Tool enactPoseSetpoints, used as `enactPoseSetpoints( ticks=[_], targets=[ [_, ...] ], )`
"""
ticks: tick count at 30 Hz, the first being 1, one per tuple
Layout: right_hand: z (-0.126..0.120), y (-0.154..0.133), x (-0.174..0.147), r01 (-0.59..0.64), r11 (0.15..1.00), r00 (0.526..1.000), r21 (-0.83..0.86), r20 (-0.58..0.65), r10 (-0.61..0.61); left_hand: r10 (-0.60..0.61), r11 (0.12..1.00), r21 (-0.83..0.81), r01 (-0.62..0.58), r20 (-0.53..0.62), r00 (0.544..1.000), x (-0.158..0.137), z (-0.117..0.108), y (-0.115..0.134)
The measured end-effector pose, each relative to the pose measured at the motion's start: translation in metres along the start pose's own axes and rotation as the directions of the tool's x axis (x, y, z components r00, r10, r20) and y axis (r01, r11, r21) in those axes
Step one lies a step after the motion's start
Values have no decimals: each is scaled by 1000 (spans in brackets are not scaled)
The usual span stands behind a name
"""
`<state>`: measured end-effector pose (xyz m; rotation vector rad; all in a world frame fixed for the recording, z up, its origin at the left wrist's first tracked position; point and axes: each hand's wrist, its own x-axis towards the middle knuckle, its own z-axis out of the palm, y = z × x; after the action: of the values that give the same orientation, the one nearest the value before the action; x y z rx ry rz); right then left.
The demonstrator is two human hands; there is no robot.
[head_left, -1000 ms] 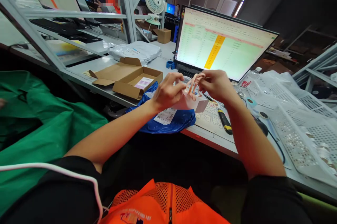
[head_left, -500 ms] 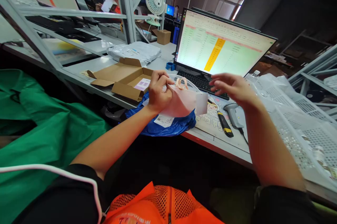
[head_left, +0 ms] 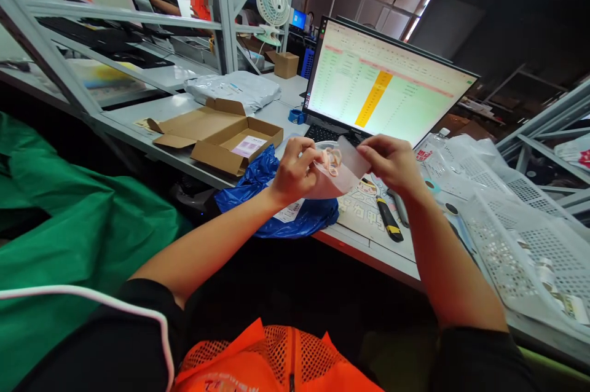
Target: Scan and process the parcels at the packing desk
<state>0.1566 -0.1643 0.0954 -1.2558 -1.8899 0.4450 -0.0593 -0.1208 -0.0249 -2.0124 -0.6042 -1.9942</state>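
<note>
Between my hands is a translucent whitish plastic bag (head_left: 332,186), held above the desk's front edge. Pale pink-beige loops (head_left: 332,161), like bands or cords, show at its mouth. My left hand (head_left: 295,172) is closed on the bag's left side. With thumb and fingers, my right hand (head_left: 389,161) pinches the bag's upper right flap. Behind the bag, a clear round rim is partly hidden. A crumpled blue plastic bag (head_left: 258,186) with a white label lies on the desk below my left hand.
An open cardboard box (head_left: 235,140) sits left of the blue bag. Beyond my hands stands a monitor (head_left: 391,82). A black-and-yellow utility knife (head_left: 389,219) lies on the desk mat; white perforated baskets (head_left: 502,250) stand at right. A person (head_left: 198,5) is at the back left.
My right hand has come in from the right and taken hold of the bag's flap, which is now raised. The left hand keeps its grip, shifted slightly right.
</note>
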Motion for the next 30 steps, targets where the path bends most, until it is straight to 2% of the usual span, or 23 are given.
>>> enactPoseSetpoints(
  ticks=[3,5,7,9,11,12,13,14,15,17,18,19,20,23,25,26,28,30],
  targets=[
    [27,-2,18,128,975,978,-182,186,-94,19,1000,-13,-19,14,1000,-1,4,5],
    [40,-2,25,156,945,939,-287,340,-52,3,1000,-12,-3,2,1000,-2,4,7],
    [45,-2,30,157,931,878,-331,477,21,-26,1000,6,26,-12,1000,-3,4,8],
    [45,-1,34,122,939,792,-320,602,102,-40,998,39,40,-5,999,-6,4,8],
    [41,0,36,63,942,703,-329,685,192,-26,998,60,26,8,1000,-9,3,6],
    [38,0,35,37,942,680,-334,699,221,-21,998,61,20,6,1000,-10,3,4],
    [34,0,34,15,947,686,-321,692,223,-29,998,56,30,-5,1000,-11,2,1],
    [29,1,31,-6,961,729,-277,656,194,-51,997,49,52,-21,998,-12,1,-2],
    [24,1,27,-25,978,802,-205,581,142,-79,996,41,81,-36,996,-12,0,-6],
    [12,4,17,-19,998,947,-61,320,38,-135,990,27,137,-55,989,-11,-4,-14],
    [6,7,11,-1,999,982,-37,187,8,-153,988,25,155,-63,986,-10,-6,-18],
    [1,12,6,11,999,994,-45,106,-6,-163,986,27,165,-69,984,-9,-8,-20],
    [-3,18,1,8,998,996,-68,87,-2,-169,985,32,172,-75,983,-7,-9,-22],
    [-4,37,-9,-109,990,964,-89,232,127,-190,980,49,195,-87,978,-3,-10,-21],
    [-2,45,-12,-184,981,943,-60,271,193,-188,980,52,191,-69,980,1,-11,-20],
    [-1,46,-13,-191,981,950,-43,242,196,-178,982,53,180,-51,983,3,-12,-20],
    [0,44,-12,-154,988,983,-1,103,153,-143,988,69,141,25,989,10,-18,-24],
    [1,40,-11,-101,995,994,23,-46,102,-91,992,99,74,186,978,20,-26,-31]
  ],
)
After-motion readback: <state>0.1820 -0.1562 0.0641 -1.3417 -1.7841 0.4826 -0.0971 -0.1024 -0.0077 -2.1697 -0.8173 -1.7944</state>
